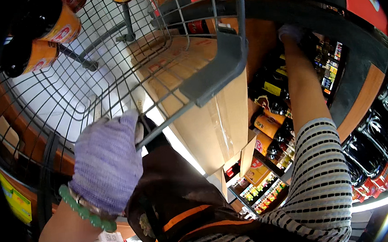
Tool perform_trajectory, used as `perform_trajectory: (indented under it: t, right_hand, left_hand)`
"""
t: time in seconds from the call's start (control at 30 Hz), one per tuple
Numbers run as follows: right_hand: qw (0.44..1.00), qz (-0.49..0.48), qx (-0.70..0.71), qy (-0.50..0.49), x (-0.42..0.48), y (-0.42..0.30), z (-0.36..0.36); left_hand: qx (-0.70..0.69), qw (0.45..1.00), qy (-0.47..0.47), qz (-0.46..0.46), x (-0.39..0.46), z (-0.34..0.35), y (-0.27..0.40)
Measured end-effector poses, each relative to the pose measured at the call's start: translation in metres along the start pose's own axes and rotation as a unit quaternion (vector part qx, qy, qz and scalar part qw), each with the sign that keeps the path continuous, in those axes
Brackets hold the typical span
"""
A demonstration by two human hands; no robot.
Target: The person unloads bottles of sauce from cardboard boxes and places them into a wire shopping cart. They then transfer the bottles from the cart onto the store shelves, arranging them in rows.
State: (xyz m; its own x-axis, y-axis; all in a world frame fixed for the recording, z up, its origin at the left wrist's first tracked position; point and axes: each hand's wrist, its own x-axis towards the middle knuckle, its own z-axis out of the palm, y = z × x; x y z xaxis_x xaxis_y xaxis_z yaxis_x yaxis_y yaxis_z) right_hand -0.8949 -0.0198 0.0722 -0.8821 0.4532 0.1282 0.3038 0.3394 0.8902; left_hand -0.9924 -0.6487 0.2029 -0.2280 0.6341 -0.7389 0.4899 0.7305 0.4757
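My left hand [109,160], in a purple knit glove with a green bead bracelet at the wrist, is closed over the near rim of a grey wire shopping cart [177,117]. Inside the cart's far left part are large dark bottles with orange labels [62,29]. My right arm stretches far out into a shelf at the right. The gloved right hand [289,33] is at the shelf's shadowed back, near dark bottles with yellow labels [272,88]. Shadow and blur hide its fingers, so whether it holds anything is unclear.
Taped cardboard boxes [221,125] stand right beside the cart. Dark bottles with red labels [368,156] line a shelf at the right edge. More orange-labelled bottles [266,124] sit past the boxes. A dark shelf edge [357,86] runs close to my right forearm.
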Motion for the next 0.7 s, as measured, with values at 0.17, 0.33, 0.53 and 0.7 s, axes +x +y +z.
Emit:
perform_trajectory:
  t: [0.17,0.33,0.53,0.7]
  right_hand:
    - [0.991,-0.002,-0.031,-0.13,0.04,0.026,-0.005]
    - [0.97,-0.006,-0.074,-0.231,0.06,0.039,-0.012]
    - [0.956,-0.016,-0.104,-0.275,0.05,0.046,-0.01]
    - [0.948,-0.024,-0.103,-0.3,0.051,0.034,-0.019]
  left_hand:
    - [-0.065,0.998,0.002,0.019,0.003,0.004,-0.006]
    - [-0.084,0.996,-0.022,0.019,0.0,0.005,-0.005]
    - [-0.093,0.99,0.086,0.059,0.003,0.008,-0.004]
    - [-0.121,0.988,0.068,0.064,0.005,0.003,-0.004]
